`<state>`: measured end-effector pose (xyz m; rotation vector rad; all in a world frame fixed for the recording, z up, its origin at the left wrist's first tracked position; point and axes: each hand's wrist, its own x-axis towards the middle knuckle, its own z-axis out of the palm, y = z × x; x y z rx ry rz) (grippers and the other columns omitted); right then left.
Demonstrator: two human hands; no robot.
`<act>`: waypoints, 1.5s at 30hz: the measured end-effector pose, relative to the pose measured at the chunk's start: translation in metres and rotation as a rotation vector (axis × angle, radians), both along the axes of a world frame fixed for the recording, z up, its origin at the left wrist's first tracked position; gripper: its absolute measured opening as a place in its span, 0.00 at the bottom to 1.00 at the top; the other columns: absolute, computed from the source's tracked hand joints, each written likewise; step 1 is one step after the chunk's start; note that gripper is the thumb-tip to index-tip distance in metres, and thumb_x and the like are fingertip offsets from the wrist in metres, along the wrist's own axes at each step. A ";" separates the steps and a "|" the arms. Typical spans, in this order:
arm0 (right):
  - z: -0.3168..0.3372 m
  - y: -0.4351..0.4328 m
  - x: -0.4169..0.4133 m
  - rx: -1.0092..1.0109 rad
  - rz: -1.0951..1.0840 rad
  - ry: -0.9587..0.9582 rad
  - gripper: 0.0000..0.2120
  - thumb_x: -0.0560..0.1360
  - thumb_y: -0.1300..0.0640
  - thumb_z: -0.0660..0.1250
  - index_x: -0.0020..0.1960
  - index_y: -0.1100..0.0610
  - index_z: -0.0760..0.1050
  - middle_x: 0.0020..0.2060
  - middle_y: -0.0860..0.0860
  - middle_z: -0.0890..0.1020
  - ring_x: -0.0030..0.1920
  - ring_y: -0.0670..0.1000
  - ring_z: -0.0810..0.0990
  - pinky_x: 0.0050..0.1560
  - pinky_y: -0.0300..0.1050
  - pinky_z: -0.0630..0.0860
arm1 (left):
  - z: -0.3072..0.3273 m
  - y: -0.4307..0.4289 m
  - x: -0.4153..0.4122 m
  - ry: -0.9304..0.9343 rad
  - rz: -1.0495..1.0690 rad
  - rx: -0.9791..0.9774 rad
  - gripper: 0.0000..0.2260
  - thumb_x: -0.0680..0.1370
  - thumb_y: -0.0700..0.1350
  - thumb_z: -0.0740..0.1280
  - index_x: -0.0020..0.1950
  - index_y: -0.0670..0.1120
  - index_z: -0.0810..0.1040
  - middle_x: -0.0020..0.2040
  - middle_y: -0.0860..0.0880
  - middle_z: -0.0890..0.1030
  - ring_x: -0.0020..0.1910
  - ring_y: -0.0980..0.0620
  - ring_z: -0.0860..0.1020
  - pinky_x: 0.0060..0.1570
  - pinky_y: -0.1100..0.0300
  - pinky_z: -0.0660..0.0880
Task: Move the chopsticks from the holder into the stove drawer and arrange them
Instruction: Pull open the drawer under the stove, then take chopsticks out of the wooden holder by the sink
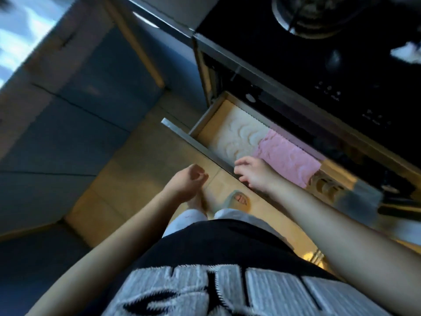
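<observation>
Your right hand (252,171) rests with spread, empty fingers on the near rim of the open drawer (206,120), your left hand (186,179) hangs loosely curled and empty, and no chopsticks or holder show.

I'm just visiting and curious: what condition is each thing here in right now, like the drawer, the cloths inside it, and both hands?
Stove drawer: pulled open under the cooktop.
White cloth: lying flat in the drawer.
Pink cloth: lying flat beside the white one.
Right hand: fingers spread on the drawer's front edge, holding nothing.
Left hand: loosely curled in the air, empty.
Cooktop: burner shows no flame.
Chopsticks: none visible.
</observation>
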<state>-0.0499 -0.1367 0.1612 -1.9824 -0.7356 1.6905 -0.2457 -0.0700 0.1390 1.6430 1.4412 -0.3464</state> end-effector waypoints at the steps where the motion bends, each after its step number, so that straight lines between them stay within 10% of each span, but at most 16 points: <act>1: 0.004 0.006 -0.006 0.063 0.130 -0.082 0.14 0.76 0.55 0.64 0.61 0.56 0.74 0.48 0.50 0.80 0.54 0.53 0.79 0.54 0.45 0.76 | 0.008 -0.001 -0.009 -0.009 0.025 0.032 0.13 0.81 0.52 0.63 0.61 0.47 0.77 0.56 0.49 0.81 0.54 0.48 0.79 0.55 0.56 0.75; 15: 0.080 0.067 -0.197 0.659 0.983 -0.796 0.28 0.75 0.45 0.59 0.74 0.46 0.58 0.72 0.48 0.64 0.74 0.52 0.57 0.73 0.57 0.54 | 0.071 -0.031 -0.201 0.163 0.362 0.561 0.22 0.80 0.60 0.59 0.73 0.56 0.68 0.76 0.53 0.65 0.77 0.47 0.56 0.71 0.47 0.60; 25: 0.098 0.085 -0.432 0.743 1.145 -0.805 0.33 0.77 0.43 0.59 0.77 0.44 0.48 0.77 0.51 0.55 0.77 0.54 0.49 0.75 0.62 0.46 | 0.095 -0.067 -0.420 0.317 0.504 0.586 0.32 0.79 0.66 0.52 0.80 0.58 0.47 0.81 0.51 0.49 0.79 0.46 0.43 0.76 0.43 0.46; 45: 0.113 0.223 -0.737 1.128 1.584 -0.657 0.34 0.77 0.42 0.58 0.76 0.43 0.45 0.77 0.50 0.55 0.78 0.56 0.47 0.75 0.63 0.41 | 0.103 -0.004 -0.668 0.405 1.109 0.548 0.33 0.79 0.66 0.53 0.80 0.58 0.45 0.81 0.52 0.44 0.79 0.48 0.39 0.75 0.41 0.41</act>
